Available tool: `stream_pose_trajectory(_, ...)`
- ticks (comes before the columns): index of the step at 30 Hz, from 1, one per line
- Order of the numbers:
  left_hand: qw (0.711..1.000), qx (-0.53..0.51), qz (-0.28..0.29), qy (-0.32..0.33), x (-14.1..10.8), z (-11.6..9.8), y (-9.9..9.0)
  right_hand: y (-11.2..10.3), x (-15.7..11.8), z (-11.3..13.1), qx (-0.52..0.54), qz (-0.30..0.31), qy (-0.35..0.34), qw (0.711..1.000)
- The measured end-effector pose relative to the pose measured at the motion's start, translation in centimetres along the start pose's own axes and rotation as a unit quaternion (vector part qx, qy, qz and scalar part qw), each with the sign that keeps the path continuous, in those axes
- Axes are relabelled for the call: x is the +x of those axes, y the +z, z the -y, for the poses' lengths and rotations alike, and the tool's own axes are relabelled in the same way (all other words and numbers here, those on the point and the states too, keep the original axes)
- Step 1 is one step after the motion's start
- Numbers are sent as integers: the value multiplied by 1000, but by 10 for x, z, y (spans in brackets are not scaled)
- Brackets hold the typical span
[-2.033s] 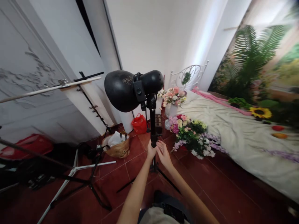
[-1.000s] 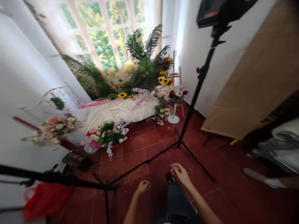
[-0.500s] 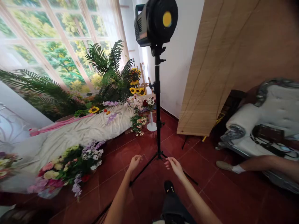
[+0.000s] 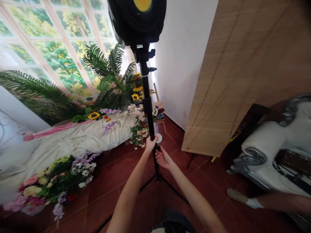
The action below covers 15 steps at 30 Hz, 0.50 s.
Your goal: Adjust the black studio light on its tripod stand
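A black light stand rises from the red tiled floor, with a large studio lamp at its top. My left hand is wrapped round the lower pole. Just below and to the right, my right hand has its fingers curled at a small dark knob on the pole. The thumb and forefinger meet at the knob, which they partly cover. The stand's legs are spread beneath both hands.
Flower bunches and a bed with a cream cloth lie to the left. A bamboo blind hangs at the right. Beyond it stands a silver-trimmed sofa, with another person's leg in front.
Both hands have moved up and forward to the pole. My left hand has taken hold of it, and my right hand has reached the knob. Stand and lamp appear closer.
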State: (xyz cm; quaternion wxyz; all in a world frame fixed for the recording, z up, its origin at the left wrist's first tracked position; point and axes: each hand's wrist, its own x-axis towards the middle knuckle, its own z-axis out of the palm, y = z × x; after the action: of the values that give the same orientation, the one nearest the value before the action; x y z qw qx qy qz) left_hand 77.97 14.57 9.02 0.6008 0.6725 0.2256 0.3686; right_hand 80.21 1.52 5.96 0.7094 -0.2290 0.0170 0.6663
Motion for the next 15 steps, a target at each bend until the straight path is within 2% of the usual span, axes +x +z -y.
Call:
stream_pose_trajectory(2,1000,2,-8,-20,6,5,4,3,8,9,40,23,10,999)
stream_pose_trajectory(5,999,-4,10,-34,11,12,4,3,17,18,87,39,30,995)
stream_pose_trajectory(9,999,4,38,-32,16,16,2,-3,27,25,63,52,30,996)
stream_pose_trajectory(11,999,1,28,-38,18,19,3,-6,31,26,-10,47,1,999)
stream_pose_trajectory(13,999,-2,2,-44,18,21,4,-8,33,27,-148,7,-53,987)
stream_pose_trajectory(14,999,-2,-11,-46,18,22,5,-8,32,26,-243,-23,-90,966)
stream_pose_trajectory(15,999,-1,-23,-49,18,23,6,-8,30,26,-348,-56,-135,926)
